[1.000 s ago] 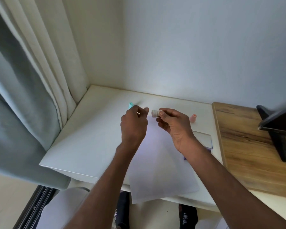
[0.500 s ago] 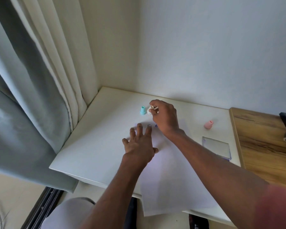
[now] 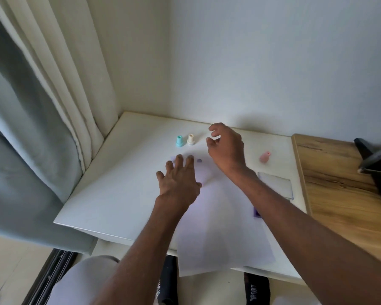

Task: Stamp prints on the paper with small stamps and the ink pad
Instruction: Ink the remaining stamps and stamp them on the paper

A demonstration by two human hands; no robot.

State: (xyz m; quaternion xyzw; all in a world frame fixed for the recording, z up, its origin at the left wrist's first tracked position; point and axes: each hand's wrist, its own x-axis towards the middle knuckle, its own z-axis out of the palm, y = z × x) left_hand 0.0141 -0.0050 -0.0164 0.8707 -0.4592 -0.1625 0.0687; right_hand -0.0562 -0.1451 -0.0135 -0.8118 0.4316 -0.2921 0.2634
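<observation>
A: How much stamping can be judged done on the paper point(image 3: 216, 219)?

B: One purple print point(image 3: 199, 160) is seen near the far left corner of the sheet, just right of the fingertips of the left hand point(image 3: 178, 181). A second print may be hidden under those fingertips; that cannot be told. The rest of the sheet is blank, so most of the work is judged left.

A: Where are the stamps?

B: A cream stamp point(image 3: 190, 139) is stood upright on the white desk point(image 3: 119, 194), just beyond the far edge of the paper, beside a teal stamp point(image 3: 179, 141). A pink stamp point(image 3: 265, 156) is set well apart to the right.

A: And the ink pad?

B: A purple ink pad point(image 3: 257, 212) is glimpsed at the right edge of the paper, mostly covered by the right forearm, with a clear lid point(image 3: 275, 184) just beyond it.

A: What is held?

B: Nothing. The left hand is laid flat and spread on the paper. The right hand point(image 3: 226, 148) is loosely open, thumb and fingers apart, just right of the cream stamp and clear of it.
</observation>
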